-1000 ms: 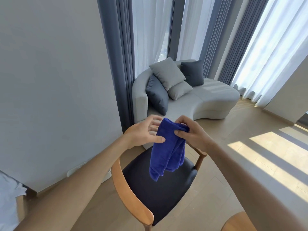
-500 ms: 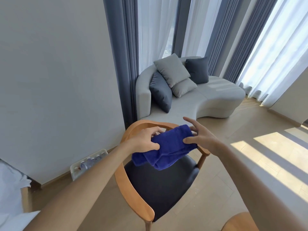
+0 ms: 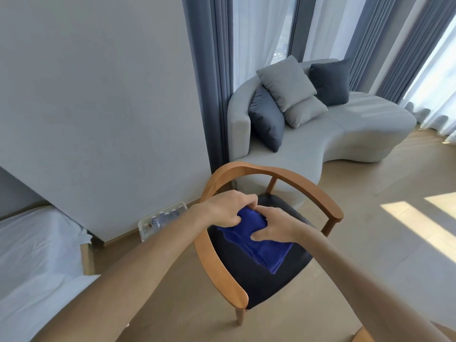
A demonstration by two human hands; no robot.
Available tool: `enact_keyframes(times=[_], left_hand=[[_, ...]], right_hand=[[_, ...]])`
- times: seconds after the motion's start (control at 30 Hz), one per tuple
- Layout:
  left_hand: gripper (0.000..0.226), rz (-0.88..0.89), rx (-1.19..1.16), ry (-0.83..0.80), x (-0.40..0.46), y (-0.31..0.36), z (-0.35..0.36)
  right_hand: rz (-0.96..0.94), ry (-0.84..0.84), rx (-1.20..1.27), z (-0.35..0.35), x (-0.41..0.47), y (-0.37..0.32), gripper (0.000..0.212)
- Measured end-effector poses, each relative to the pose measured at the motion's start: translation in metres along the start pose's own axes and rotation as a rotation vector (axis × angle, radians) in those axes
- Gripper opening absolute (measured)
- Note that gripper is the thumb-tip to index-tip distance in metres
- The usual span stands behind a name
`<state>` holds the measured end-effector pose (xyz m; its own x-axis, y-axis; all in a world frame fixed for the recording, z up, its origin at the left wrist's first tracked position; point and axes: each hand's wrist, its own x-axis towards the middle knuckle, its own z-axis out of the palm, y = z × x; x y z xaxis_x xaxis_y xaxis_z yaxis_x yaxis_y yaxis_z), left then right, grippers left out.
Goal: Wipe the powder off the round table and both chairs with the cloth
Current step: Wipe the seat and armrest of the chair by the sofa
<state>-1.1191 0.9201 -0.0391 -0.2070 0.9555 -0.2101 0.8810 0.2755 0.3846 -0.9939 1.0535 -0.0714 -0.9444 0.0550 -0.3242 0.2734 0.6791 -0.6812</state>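
A blue cloth [image 3: 264, 250] lies folded on the dark seat of a wooden chair [image 3: 308, 186] with a curved back rail. My left hand [image 3: 228, 208] grips the cloth's far end with curled fingers. My right hand [image 3: 274, 227] holds the cloth from the right, thumb tucked under its edge, and covers its middle. I cannot make out powder on the seat. The round table is out of view.
A grey curved sofa [image 3: 357, 134] with several cushions stands behind the chair by curtained windows. A white basket of bottles [image 3: 162, 218] sits on the floor by the wall. A white-sheeted bed [image 3: 37, 255] is at the left. A second wooden piece [image 3: 365, 335] shows at the bottom right.
Both hands have lowered the cloth from the air above the chair's back rail down onto the seat. The view has tilted downward and nearer the chair.
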Motion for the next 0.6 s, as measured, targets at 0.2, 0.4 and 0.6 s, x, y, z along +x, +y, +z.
enact_keyframes(times=[0.2,0.4,0.6], left_hand=[[0.03,0.046,0.139,0.082,0.006,-0.042,0.035],[0.03,0.144,0.12,0.003,0.028,-0.103,0.066],[0.029,0.37,0.019,-0.085,0.041,-0.166,0.089]], right_hand=[[0.126,0.095,0.123,0.057,0.034,0.009,0.029],[0.328,0.274,0.275,0.101,0.074,0.015,0.028],[0.62,0.453,0.427,0.149,0.113,-0.01,0.04]])
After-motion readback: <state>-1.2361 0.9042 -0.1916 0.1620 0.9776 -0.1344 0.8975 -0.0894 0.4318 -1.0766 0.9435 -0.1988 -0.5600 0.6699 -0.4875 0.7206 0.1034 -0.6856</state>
